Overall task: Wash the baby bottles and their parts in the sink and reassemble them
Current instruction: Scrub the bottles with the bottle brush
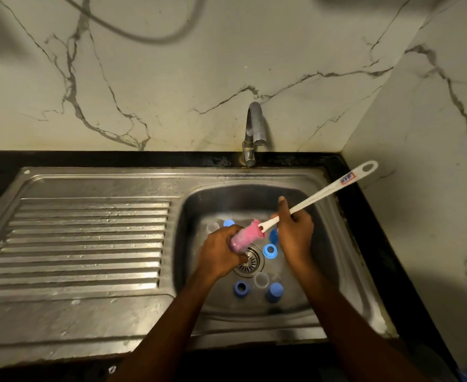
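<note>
Pink sponge (254, 228) is sitting in the bottle (236, 242) the left grip (221, 252) is clutching — right grip (295, 230) is clasping the handle (323, 193), slanting toward two o'clock.

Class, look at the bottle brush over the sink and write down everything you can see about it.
The brush has a long white plastic handle with a hanging hole, a small label and a pink sponge head. It slants over the sink, handle up to the right. The right hand grips the handle near the sponge; the left hand curls round the sponge's lower end, hiding it.
</note>
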